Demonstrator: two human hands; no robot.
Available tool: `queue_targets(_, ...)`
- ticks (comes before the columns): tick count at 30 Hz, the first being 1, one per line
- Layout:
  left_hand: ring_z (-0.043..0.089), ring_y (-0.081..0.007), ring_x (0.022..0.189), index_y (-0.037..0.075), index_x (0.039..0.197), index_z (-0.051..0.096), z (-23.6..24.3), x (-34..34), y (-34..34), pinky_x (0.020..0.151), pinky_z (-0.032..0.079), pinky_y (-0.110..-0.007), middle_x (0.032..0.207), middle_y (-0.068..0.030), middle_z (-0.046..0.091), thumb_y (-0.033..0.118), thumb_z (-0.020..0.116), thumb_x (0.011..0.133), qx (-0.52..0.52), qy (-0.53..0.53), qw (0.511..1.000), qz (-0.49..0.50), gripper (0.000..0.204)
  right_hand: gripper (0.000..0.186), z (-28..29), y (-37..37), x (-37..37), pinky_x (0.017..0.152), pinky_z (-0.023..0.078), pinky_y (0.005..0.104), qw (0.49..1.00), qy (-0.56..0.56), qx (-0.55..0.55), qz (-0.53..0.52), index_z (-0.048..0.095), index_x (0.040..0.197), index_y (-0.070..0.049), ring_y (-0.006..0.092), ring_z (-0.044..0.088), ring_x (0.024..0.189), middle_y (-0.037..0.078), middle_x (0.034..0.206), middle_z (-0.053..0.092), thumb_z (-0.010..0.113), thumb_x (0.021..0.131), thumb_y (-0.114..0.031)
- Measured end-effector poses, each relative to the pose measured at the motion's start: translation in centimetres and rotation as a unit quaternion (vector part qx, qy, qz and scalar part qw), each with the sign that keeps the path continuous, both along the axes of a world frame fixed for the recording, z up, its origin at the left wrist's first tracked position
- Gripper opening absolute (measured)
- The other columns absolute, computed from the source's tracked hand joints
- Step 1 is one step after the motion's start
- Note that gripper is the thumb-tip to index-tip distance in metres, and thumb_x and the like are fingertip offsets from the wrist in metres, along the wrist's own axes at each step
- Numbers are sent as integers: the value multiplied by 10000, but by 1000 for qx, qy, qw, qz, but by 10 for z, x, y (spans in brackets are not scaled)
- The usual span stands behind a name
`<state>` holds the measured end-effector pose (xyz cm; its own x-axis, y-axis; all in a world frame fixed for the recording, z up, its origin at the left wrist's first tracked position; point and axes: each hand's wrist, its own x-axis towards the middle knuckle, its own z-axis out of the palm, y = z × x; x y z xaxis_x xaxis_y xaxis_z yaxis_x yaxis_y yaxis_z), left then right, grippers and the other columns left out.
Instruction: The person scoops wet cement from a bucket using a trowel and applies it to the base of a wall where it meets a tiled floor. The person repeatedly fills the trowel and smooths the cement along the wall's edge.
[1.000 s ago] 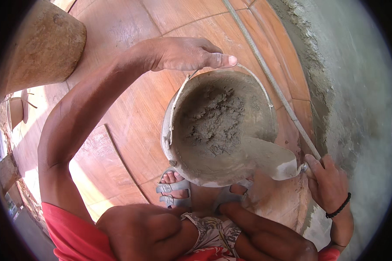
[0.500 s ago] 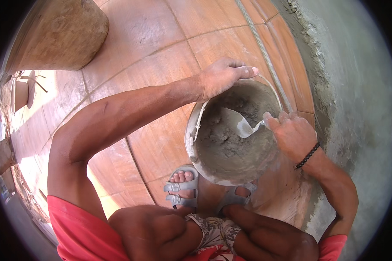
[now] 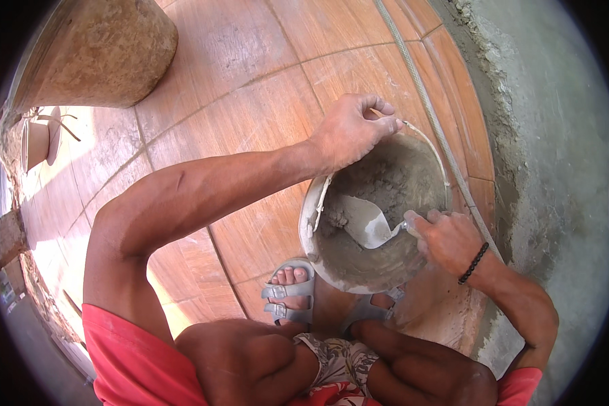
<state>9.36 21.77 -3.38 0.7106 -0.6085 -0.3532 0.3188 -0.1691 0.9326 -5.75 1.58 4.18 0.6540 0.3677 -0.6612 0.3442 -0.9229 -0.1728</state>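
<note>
A round bucket [image 3: 309, 220] of wet grey mortar [image 3: 386, 181] stands tilted before my feet, with a thin pale handle [image 3: 432, 144] along its far rim. My left hand [image 3: 356, 130] is closed at the far rim, thumb and forefinger bent together; the fingers gripping the bucket are partly hidden. Fingers wrapped round its grip, my right hand [image 3: 450, 242] holds a trowel [image 3: 367, 222] from the right. The trowel's blade lies inside the bucket, against the mortar at the near left, its upper face mostly bare.
A hose [image 3: 430, 111] runs along the tiled floor [image 3: 250, 125] past the bucket's right side. Beyond it rises a grey plastered wall [image 3: 561, 155] with rough mortar at its foot. A large dirty tub [image 3: 108, 57] and a small pot-shaped container [image 3: 35, 145] stand at far left.
The trowel has moved toward me in the bucket, and more of its blade shows. Mortar now lies heaped toward the far side. My left forefinger has lifted and curled at the rim.
</note>
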Motion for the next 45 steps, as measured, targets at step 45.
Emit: queue_targets(45, 591, -204, 1065, -34, 1186, 526, 2, 4, -13, 1037, 400, -367, 1007, -115, 615, 352, 574, 936, -42, 64, 996, 35, 463, 339, 17, -190, -107, 435, 494, 309, 538, 89, 298, -783, 516, 1221, 2, 157, 572, 497, 87, 741, 593, 582, 940, -176)
